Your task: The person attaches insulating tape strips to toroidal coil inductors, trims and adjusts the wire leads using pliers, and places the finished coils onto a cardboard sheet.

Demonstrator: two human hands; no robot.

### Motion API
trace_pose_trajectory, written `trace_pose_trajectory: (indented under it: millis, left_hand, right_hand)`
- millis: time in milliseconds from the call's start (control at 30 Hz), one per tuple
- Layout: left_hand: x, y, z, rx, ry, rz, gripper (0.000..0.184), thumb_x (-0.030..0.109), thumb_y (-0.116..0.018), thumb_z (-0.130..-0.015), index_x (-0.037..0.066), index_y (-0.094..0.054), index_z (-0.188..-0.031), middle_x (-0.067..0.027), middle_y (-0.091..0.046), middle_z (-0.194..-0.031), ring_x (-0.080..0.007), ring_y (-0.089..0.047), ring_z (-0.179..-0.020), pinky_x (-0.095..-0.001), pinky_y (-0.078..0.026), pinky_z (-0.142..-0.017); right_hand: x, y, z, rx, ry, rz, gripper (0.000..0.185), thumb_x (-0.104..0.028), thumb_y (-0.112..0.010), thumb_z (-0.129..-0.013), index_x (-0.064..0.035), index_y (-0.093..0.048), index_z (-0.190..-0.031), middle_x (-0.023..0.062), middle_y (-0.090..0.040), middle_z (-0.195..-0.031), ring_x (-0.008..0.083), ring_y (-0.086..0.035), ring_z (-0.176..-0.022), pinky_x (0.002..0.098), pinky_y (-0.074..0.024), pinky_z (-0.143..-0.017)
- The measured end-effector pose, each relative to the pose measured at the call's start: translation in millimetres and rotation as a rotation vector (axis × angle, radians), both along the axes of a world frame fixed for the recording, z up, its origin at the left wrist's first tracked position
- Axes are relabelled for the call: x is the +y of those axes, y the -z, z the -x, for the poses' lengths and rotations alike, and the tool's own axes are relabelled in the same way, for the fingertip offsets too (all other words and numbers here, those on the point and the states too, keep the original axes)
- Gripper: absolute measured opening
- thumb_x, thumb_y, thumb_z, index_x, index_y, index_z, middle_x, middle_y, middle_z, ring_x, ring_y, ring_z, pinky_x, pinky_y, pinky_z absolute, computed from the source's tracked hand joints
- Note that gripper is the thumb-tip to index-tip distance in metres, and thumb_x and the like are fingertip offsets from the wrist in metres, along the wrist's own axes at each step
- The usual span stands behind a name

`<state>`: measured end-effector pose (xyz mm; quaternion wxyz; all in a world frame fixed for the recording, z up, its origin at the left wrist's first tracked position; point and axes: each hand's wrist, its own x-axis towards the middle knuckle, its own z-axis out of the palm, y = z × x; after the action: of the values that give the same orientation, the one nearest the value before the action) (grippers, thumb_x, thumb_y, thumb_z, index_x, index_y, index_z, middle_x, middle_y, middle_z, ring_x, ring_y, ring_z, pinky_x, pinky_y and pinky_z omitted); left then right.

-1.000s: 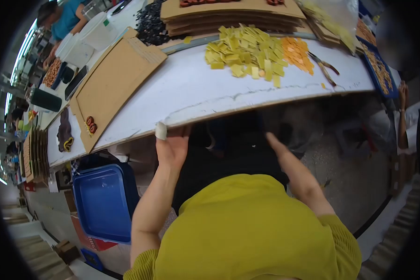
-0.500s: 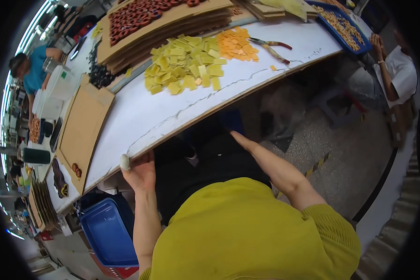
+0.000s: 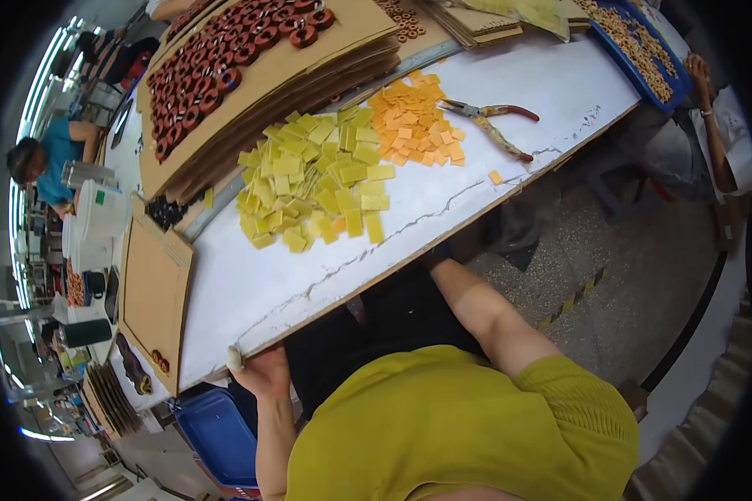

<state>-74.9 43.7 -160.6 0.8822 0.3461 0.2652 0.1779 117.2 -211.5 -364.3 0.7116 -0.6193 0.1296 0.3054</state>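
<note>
The left hand (image 3: 263, 373) sits at the table's (image 3: 255, 280) near edge, thumb up, fingers partly hidden; whether its grip is spread cannot be told. The right forearm (image 3: 480, 307) angles forward, right hand hidden. Yellow rectangular pieces (image 3: 302, 179) lie beyond.

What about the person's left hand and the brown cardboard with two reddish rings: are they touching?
Apart. The head view shows it: a strip of white tabletop lies between the left hand and the cardboard.
</note>
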Motion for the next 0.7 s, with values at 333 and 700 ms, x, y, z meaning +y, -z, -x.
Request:
trace_pose_trajectory:
  millis: [333,700]
  left_hand:
    - [-6.5,-2.5,-4.1,-0.026,0.080,-0.084,0.085,0.039,-0.072,-0.073,0.004,-0.030,-0.137,-0.0164,-0.038,-0.138,-0.0338,-0.038,-0.126,-0.0489,-0.033,-0.105]
    - [-11.7,-10.4,-9.7,-0.027,0.056,-0.032,0.078,0.036,-0.072,-0.070,0.007,-0.038,-0.133,-0.0120,-0.045,-0.134,-0.0293,-0.041,-0.124,-0.0477,-0.035,-0.103]
  right_hand:
    - [-15.3,6.6,8.3,0.003,0.101,-0.001,0.051,-0.039,-0.043,-0.094,0.0012,-0.051,-0.124,0.0109,-0.057,-0.115,0.0187,-0.053,-0.104,0.0290,-0.0407,-0.091]
    - [30.0,-5.0,7.2,-0.065,-0.041,0.058,0.052,-0.040,-0.043,-0.094,0.0017,-0.050,-0.125,0.0112,-0.057,-0.117,0.0190,-0.052,-0.106,0.0288,-0.0398,-0.092]
